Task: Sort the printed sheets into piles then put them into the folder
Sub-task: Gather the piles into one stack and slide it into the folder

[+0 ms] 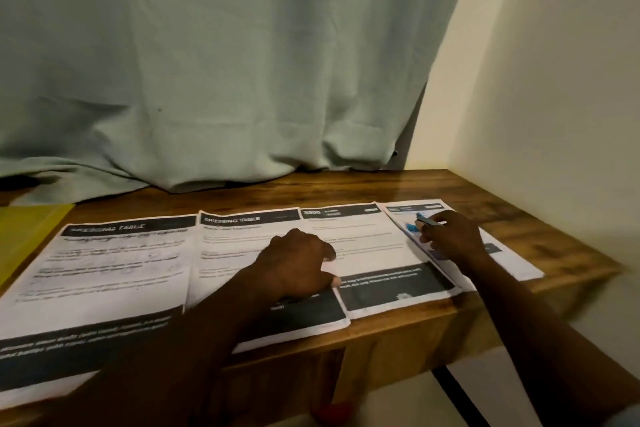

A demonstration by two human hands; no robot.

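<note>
Four printed sheets lie side by side in a row along the near edge of the wooden counter, some edges overlapping. The yellow folder lies flat at the far left, just beside the leftmost one.

The left hand rests knuckles-up where the second sheet meets the third sheet, fingers curled and thumb on the third's left edge - whether it pinches paper I cannot tell. The right hand sits on the fourth sheet, at the right end, fingers grasping what looks like a thin pen - blurred.

A pale green curtain hangs behind, touching the counter's far edge.
</note>
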